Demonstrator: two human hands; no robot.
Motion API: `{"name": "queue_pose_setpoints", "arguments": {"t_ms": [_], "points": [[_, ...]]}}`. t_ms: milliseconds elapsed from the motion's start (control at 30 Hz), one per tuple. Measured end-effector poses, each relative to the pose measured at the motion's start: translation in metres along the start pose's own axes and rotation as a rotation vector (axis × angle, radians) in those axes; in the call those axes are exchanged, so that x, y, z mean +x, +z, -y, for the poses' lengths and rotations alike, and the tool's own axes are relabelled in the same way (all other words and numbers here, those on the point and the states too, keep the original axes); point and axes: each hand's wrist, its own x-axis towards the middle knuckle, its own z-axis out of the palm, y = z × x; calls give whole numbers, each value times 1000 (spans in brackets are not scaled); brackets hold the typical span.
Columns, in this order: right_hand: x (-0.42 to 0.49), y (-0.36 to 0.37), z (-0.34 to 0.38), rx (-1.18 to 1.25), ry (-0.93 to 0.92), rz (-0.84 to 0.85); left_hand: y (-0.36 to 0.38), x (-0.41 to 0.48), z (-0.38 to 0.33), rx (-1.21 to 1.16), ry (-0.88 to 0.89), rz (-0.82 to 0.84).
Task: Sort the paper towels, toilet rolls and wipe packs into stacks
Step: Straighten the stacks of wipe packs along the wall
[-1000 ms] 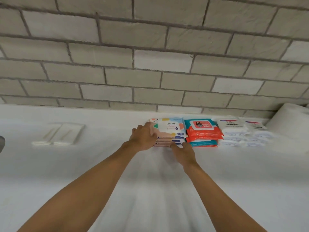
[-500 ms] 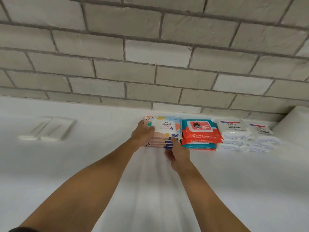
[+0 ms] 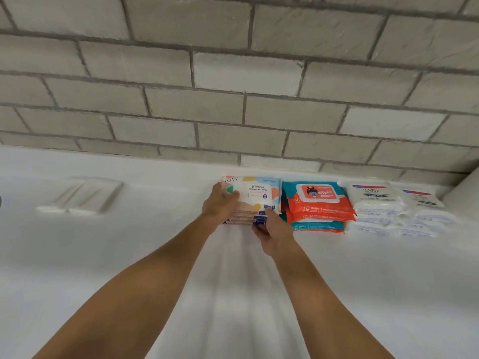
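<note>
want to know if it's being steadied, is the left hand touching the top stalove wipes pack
Touching. The head view shows the left hand gripping the left edge of the top Stalove pack, thumb on top.

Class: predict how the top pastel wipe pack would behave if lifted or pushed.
Probably soft, sagging slightly: the top pastel wipe pack looks pillowy above the stack. Its film wrapper likely slides easily. Flat, so unlikely to roll.
</note>
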Motion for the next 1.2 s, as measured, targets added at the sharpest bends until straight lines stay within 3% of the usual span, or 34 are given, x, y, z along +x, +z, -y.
{"name": "queue_pose_setpoints", "arguments": {"t_ms": [200, 433, 567, 700, 800, 967, 1200], "points": [[1, 11, -9, -78, 32, 69, -17, 6, 15, 1, 2, -33], [-8, 12, -7, -487, 73, 179, -47, 7, 28, -56, -16, -119], [-10, 9, 4, -799, -47, 96, -52, 4, 31, -31, 54, -106], [-12, 13, 11, -1065, -324, -32, -49, 5, 35, 45, 161, -83], [-13, 22, 11, -994, -488, 2, -47, 3, 34, 49, 173, -104], [-7, 32, 7, -932, -407, 140, -48, -5, 33, 43, 194, -104], [7, 39, 1, -922, -444, 203, -60, -12, 40, 20, 146, -73]]}}
